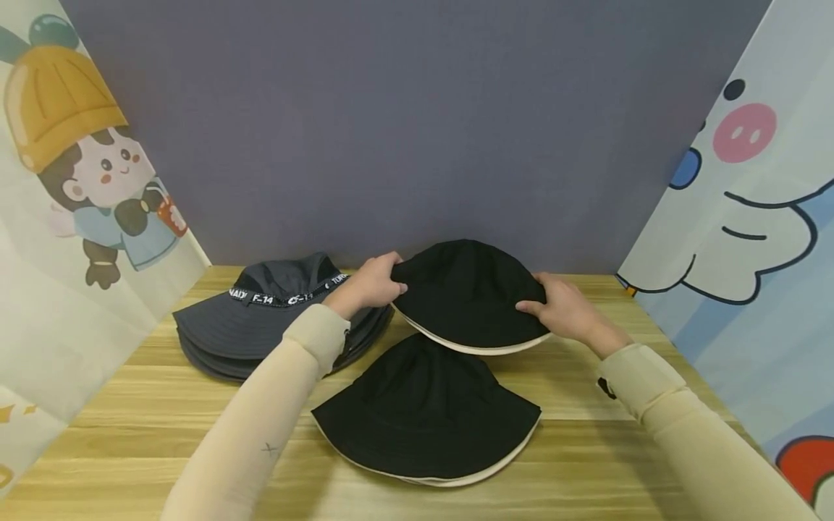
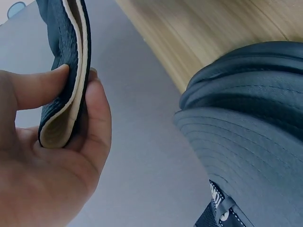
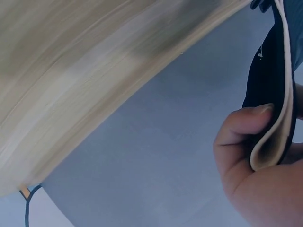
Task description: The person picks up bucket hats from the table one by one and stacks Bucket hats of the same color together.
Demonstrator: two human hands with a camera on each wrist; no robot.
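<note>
A black bucket hat (image 1: pixel 465 293) with a cream edge is held up by both hands, one at each side. My left hand (image 1: pixel 374 282) pinches its left side, and my right hand (image 1: pixel 565 307) grips its right side. In the left wrist view the folded brim (image 2: pixel 71 80) lies between thumb and fingers, its cream inside showing. The right wrist view likewise has the folded brim (image 3: pixel 284 94) pinched by the thumb. Nearer on the table lies a second black hat (image 1: pixel 426 412) with a cream edge, its top partly behind the held one.
Stacked dark grey bucket hats (image 1: pixel 260 318), banded with white lettering, lie at the back left beside my left forearm. The wooden table (image 1: pixel 586 441) ends at a grey back panel (image 1: pixel 417 130). Cartoon-printed panels (image 1: pixel 775 239) flank both sides.
</note>
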